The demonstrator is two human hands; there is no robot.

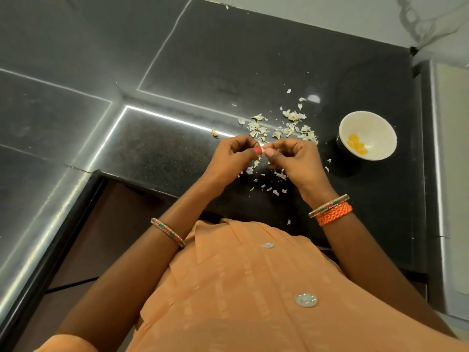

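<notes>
I have thumbs and forefingers pinching a small garlic clove (265, 150) between them, left hand (234, 154) and right hand (294, 157) curled just above the black counter (157, 153) — its front edge under my wrists, open room to the left. Around them lie papery skins (286, 128). Near the right hand, apart, a white bowl (380, 138) holds a few peeled cloves (356, 147).

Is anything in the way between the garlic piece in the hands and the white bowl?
No. The garlic clove is pinched between the left hand and right hand. Only flat, loose peels lie on the counter toward the white bowl.
</notes>
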